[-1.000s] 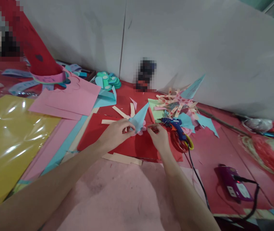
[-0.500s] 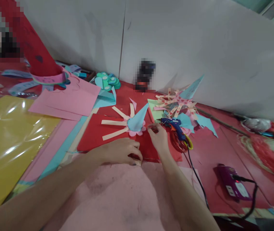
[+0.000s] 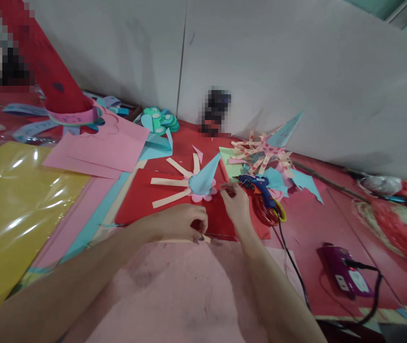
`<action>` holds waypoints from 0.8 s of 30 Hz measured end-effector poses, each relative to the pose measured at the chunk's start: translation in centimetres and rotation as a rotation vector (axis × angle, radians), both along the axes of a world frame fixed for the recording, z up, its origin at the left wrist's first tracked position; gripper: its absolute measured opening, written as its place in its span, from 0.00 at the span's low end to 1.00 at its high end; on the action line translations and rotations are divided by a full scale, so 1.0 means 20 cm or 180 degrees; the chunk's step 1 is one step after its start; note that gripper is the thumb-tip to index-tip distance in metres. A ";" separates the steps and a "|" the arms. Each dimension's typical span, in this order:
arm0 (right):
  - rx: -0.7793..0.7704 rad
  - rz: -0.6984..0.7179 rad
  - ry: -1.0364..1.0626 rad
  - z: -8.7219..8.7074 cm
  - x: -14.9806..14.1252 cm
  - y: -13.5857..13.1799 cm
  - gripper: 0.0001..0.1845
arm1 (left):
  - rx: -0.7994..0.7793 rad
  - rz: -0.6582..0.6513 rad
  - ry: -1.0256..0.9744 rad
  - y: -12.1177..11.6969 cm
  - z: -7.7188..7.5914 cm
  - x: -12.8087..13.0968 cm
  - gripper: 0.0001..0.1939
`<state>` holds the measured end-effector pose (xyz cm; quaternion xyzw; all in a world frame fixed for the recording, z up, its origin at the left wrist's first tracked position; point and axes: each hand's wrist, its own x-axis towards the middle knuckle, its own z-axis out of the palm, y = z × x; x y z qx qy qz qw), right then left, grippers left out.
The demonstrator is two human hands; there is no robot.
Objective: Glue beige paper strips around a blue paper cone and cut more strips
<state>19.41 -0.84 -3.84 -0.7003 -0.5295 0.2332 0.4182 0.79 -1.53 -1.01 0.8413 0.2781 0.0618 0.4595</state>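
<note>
On a red sheet point(image 3: 139, 200) lies a paper figure: a light blue cone point(image 3: 203, 178) on a pink scalloped base point(image 3: 201, 197), with several cream paper strips point(image 3: 169, 182) fanning out to its left. My left hand point(image 3: 180, 221) is bent down at the sheet's near edge, its fingertips closed on a loose cream paper strip point(image 3: 207, 239) partly hidden under them. To the right of the cone, my right hand point(image 3: 237, 202) has its fingers curled into a pinch; what they hold, if anything, is hidden. Just beyond it lies a blue glue gun point(image 3: 266, 193).
Scissors with yellow handles point(image 3: 281, 211) lie beside the glue gun. A purple power strip point(image 3: 346, 271) sits at right with black cords. A finished-looking cone figure point(image 3: 271, 143) stands behind. Pink paper point(image 3: 99, 147), a yellow plastic-covered sheet point(image 3: 21, 205) and a red tube point(image 3: 53, 71) are at left.
My left hand's fingers have shifted slightly left along the near edge, showing more of the cream strip. My right hand has barely moved.
</note>
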 end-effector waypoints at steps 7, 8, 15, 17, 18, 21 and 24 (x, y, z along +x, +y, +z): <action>0.0415 0.0396 0.0851 0.07 -0.04 -0.04 0.14 | 0.0066 0.1471 -0.0850 0.05 0.01 0.02 0.12; 0.0404 0.0575 0.0960 0.08 -0.05 -0.05 0.15 | 0.0004 0.1630 -0.0892 0.06 0.02 0.02 0.12; 0.0248 0.1372 0.1003 0.11 -0.10 -0.08 0.09 | -0.0155 0.1795 -0.1011 0.07 0.04 0.00 0.13; 0.0309 0.1194 0.1118 0.11 -0.09 -0.08 0.09 | -0.0112 0.1724 -0.0998 0.07 0.02 0.00 0.13; 0.0338 0.1036 0.1226 0.11 -0.09 -0.07 0.09 | -0.0061 0.1691 -0.0992 0.07 0.01 0.00 0.12; 0.0384 0.0528 0.1748 0.11 -0.06 -0.05 0.11 | 0.0152 0.1651 -0.0968 0.08 -0.01 0.00 0.10; 0.0371 0.0361 0.2266 0.10 -0.03 -0.04 0.12 | 0.0227 0.1673 -0.1010 0.09 -0.02 -0.01 0.10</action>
